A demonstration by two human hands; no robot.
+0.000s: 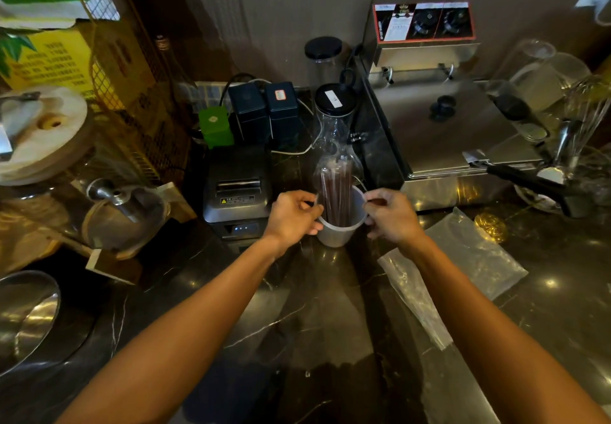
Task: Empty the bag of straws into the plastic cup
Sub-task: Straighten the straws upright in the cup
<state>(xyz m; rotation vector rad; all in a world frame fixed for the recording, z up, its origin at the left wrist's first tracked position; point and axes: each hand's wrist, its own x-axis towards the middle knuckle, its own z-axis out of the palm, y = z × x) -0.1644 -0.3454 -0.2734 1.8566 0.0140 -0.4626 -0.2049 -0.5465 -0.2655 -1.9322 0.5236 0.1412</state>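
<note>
My left fingers (312, 199) are pinched narrow on the clear bag (334, 159) at the left side of the cup's mouth; my right fingers (369, 201) pinch the same film on the right side, curled tight; so both hands, left hand (292, 217) and right hand (391, 217), sit level with the rim, 1 either side, about equally near. Between them stands the plastic cup (337, 232) on the dark marble desk (297, 308); the straws (335, 199), dark brown and long, are already standing in it, their lower ends down inside, their long axis near upright and leaning slightly away from me. The bag still sheathes them, rising above my fingers to a loose top; so the thing to shift lies straight up from my grip, and I reckon the move is to draw that film upward along the straws while they stay put in the cup; too quick and the bundle could lift with it or tip the cup. Another clear bag lies flat on the desk (463, 258) at my right. Writing: the receipt printer (238, 189) behind my left hand carries a yellow warning sticker, too small to read; the fryer's (436, 132) panel label and the yellow carton's (46, 56) print are likewise illegible.
</note>
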